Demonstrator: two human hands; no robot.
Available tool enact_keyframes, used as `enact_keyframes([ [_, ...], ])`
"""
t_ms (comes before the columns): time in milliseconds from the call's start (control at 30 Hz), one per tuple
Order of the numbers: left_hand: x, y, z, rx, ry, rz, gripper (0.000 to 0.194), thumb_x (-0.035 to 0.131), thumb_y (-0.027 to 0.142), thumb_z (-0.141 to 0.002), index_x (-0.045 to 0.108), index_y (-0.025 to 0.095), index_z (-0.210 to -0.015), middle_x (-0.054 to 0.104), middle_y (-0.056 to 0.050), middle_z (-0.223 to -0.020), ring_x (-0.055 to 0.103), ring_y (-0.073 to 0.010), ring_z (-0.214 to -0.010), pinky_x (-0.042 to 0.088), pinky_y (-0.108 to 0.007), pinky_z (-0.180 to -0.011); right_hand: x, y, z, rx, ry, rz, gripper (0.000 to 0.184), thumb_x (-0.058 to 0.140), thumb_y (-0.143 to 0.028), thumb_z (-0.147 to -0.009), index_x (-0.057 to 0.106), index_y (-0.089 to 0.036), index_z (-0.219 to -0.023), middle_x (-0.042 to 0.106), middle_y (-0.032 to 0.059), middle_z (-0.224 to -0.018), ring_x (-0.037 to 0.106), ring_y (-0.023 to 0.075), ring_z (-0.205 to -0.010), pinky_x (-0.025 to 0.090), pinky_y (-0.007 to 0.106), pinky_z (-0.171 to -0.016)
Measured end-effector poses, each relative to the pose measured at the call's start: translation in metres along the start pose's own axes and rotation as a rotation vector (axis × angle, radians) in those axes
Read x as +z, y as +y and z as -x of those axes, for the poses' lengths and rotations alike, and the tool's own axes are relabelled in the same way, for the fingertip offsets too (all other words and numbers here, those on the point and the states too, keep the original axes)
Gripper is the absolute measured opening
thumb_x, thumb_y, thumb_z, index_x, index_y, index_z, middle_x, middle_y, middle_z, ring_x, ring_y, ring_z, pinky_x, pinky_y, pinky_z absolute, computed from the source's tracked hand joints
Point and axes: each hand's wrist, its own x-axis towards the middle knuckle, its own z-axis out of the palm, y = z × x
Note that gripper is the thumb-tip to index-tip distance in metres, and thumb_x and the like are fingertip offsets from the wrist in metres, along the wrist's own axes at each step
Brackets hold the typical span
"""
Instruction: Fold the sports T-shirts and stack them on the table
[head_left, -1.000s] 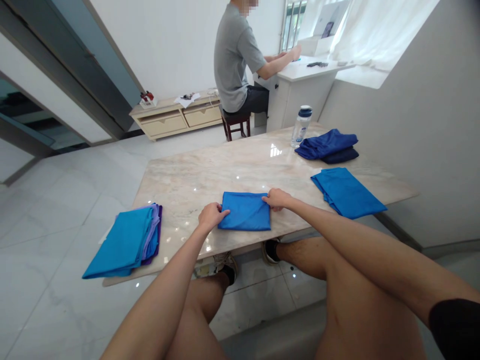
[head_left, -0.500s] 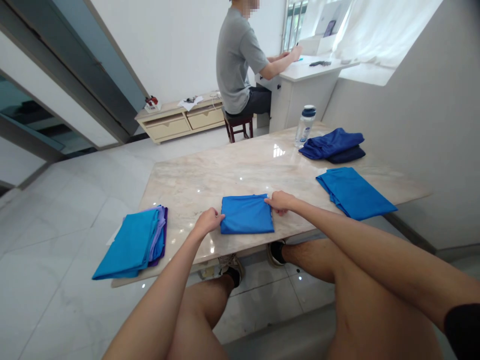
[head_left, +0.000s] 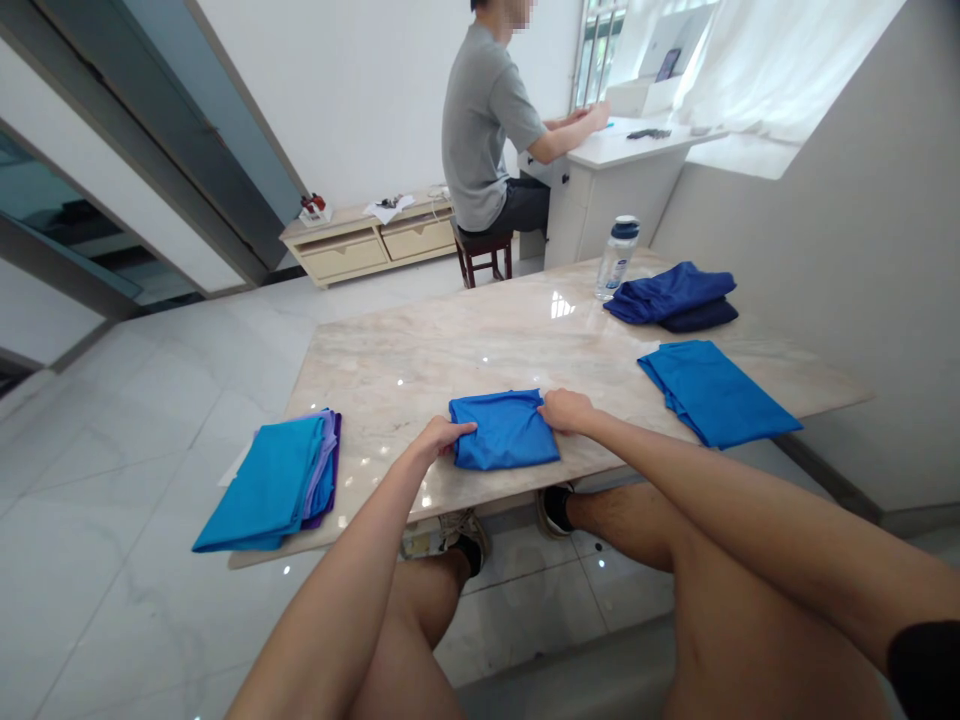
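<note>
A folded blue cloth [head_left: 507,432] lies near the front edge of the marble-topped table [head_left: 390,360], creased across its top. My left hand [head_left: 441,437] grips its left side, thumb on top and fingers tucked beneath. At the cloth's upper right corner, my right hand [head_left: 564,410] is closed on the fabric. To the left sits a stack of folded cloths [head_left: 274,480], turquoise on top with purple layers showing at the side. Another folded blue cloth [head_left: 720,390] lies to the right, overhanging the table's front edge.
Toward the back right, a clear water bottle [head_left: 617,262] with a dark blue lid stands beside a crumpled navy cloth [head_left: 675,292]. Beyond the table a person [head_left: 484,130] in grey sits on a stool at a white desk [head_left: 622,150]. A low cabinet [head_left: 345,255] stands along the wall.
My left thumb has moved further in over the cloth, and both hands now grip more of its sides. The fabric has become more creased. The view has shifted slightly.
</note>
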Motion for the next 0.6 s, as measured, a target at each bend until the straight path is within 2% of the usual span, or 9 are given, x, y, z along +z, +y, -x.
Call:
enact_keyframes([
  [100,0.001,0.013,0.014,-0.078,-0.111,0.004,0.03,0.1,0.029,-0.06,0.075,0.018,-0.073,0.075,-0.007,-0.064,0.07,-0.0228,-0.062,0.05,-0.028,-0.054,-0.013,-0.002,0.006,-0.019,-0.065,0.005,0.03,0.059,-0.029,-0.104,0.08,-0.009,-0.112,0.083,0.0208,-0.098,0.083,0.0322,-0.092,0.061,0.039,-0.086],
  [200,-0.008,0.037,0.042,-0.046,-0.159,0.047,0.034,0.098,0.031,-0.067,0.08,0.016,-0.09,0.084,-0.013,-0.091,0.077,-0.0256,-0.078,0.06,-0.031,-0.064,-0.028,-0.011,0.02,-0.02,-0.085,-0.016,0.024,0.062,-0.024,-0.102,0.08,-0.008,-0.107,0.083,0.0187,-0.097,0.083,0.027,-0.078,0.061,0.035,-0.08],
  [267,-0.026,0.052,0.069,-0.001,-0.139,0.065,0.039,0.097,0.033,-0.069,0.08,0.015,-0.098,0.085,-0.015,-0.101,0.079,-0.0275,-0.085,0.062,-0.033,-0.068,-0.037,-0.023,0.032,-0.028,-0.058,-0.054,0.026,0.06,-0.026,-0.103,0.079,-0.008,-0.104,0.083,0.0176,-0.096,0.082,0.0245,-0.074,0.061,0.035,-0.081],
  [367,-0.072,0.06,0.123,0.164,0.001,0.113,0.042,0.097,0.035,-0.072,0.079,0.015,-0.104,0.085,-0.015,-0.107,0.08,-0.0285,-0.091,0.063,-0.033,-0.071,-0.048,-0.047,0.049,-0.09,-0.003,-0.135,0.029,0.056,-0.027,-0.105,0.078,-0.01,-0.098,0.083,0.0153,-0.09,0.081,0.022,-0.073,0.06,0.034,-0.083],
  [467,-0.134,0.037,0.195,0.298,0.245,0.178,0.044,0.098,0.04,-0.074,0.078,0.016,-0.105,0.084,-0.014,-0.102,0.08,-0.0286,-0.09,0.064,-0.033,-0.072,-0.052,-0.072,0.06,-0.179,0.018,-0.222,0.029,0.055,-0.029,-0.104,0.077,-0.012,-0.094,0.083,0.0137,-0.089,0.08,0.0201,-0.072,0.06,0.03,-0.078],
  [533,-0.174,0.007,0.248,0.262,0.408,0.244,0.046,0.098,0.041,-0.074,0.078,0.016,-0.107,0.083,-0.014,-0.1,0.08,-0.0288,-0.086,0.064,-0.033,-0.068,-0.052,-0.087,0.061,-0.222,0.017,-0.244,0.029,0.056,-0.03,-0.104,0.077,-0.013,-0.095,0.082,0.0134,-0.088,0.08,0.0201,-0.07,0.059,0.029,-0.073],
  [600,-0.205,-0.027,0.296,0.192,0.546,0.331,0.047,0.098,0.039,-0.074,0.077,0.016,-0.109,0.083,-0.014,-0.102,0.079,-0.0282,-0.082,0.063,-0.034,-0.064,-0.049,-0.099,0.057,-0.254,0.049,-0.222,0.028,0.057,-0.031,-0.103,0.077,-0.014,-0.094,0.082,0.0128,-0.086,0.079,0.02,-0.067,0.058,0.028,-0.068],
])
